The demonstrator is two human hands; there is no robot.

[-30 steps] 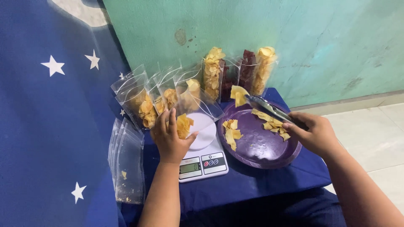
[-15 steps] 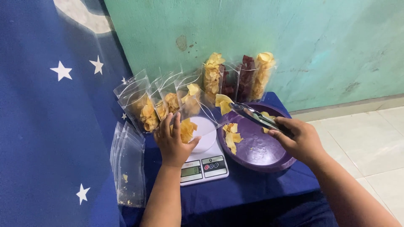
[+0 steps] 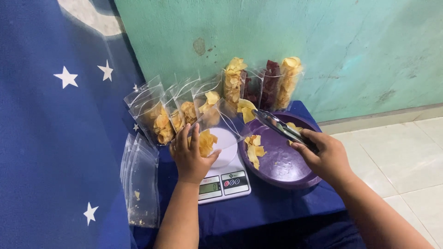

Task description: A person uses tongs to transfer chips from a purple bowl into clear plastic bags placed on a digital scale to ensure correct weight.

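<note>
Chips, thin, curled and pale yellow, fill the clear bag (image 3: 210, 133) that stands open on the white plate of the kitchen scale (image 3: 224, 177). The left hand (image 3: 190, 154) is wrapped around the bag's lower part, fingers curled on its side and thumb out toward the scale plate. The right hand (image 3: 325, 154) is closed around the handles of metal tongs (image 3: 279, 125), whose tips pinch one chip (image 3: 247, 109) just above the bag's mouth.

The purple bowl (image 3: 286, 170) touches the scale's right side and reaches close to the front edge of the blue-covered table (image 3: 277, 207); a small heap of chips lies at its left rim. Filled bags stand in a row along the green wall behind, so open room lies only to the right, over the tiled floor. Empty bags (image 3: 140, 184) hang at the table's left edge.

Compared with half a second ago, the tongs have carried the chip from over the bowl leftward to the bag's mouth, while the left hand keeps its grip.
</note>
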